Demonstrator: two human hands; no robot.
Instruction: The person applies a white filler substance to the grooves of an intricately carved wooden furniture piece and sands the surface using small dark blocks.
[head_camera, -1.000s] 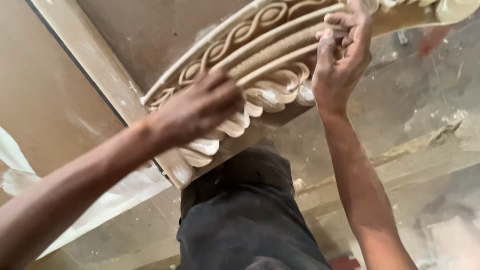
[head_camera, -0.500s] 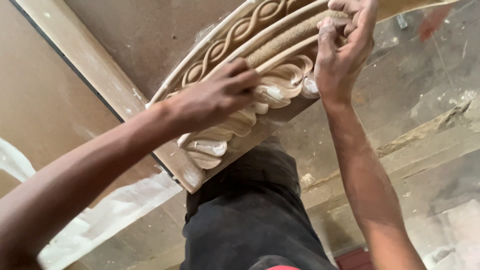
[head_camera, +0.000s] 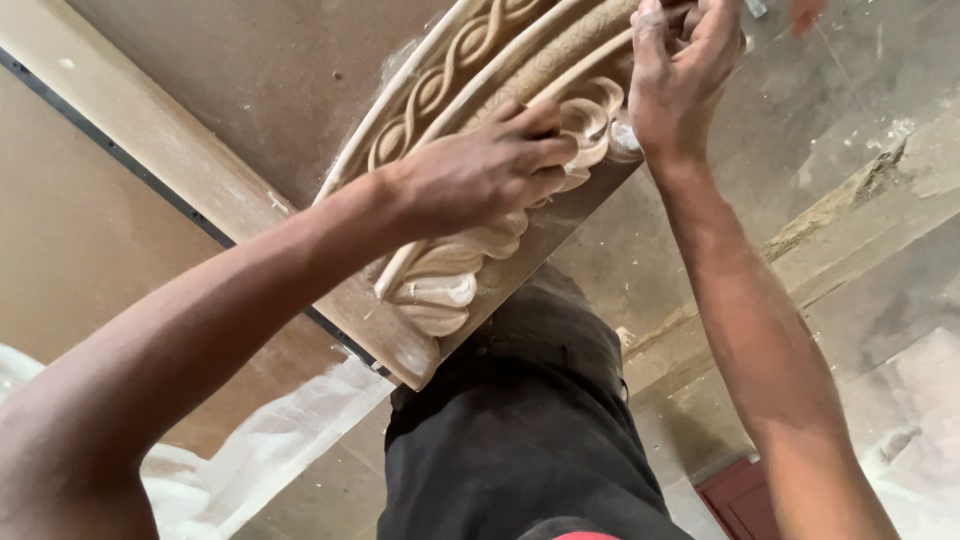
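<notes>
Two bare hands of ours work on one long curved pale wooden moulding carved with a twisted rope band and leaf scrolls (head_camera: 470, 150), and we take it as our landmark. Under the moulding and to its left lies a wide flat brown board with a dark edge strip (head_camera: 90, 230); below the moulding's lower end we see our black trousers (head_camera: 520, 430), against which that end appears to rest. To the right of the moulding stretches a dusty grey floor (head_camera: 860, 230). Our left hand (head_camera: 485, 175) lies curled over the leaf scrolls midway along the moulding, fingers pressed down on the carving. Our right hand (head_camera: 680, 75) is closed round the moulding's upper part; we cannot tell whether it holds anything else.
</notes>
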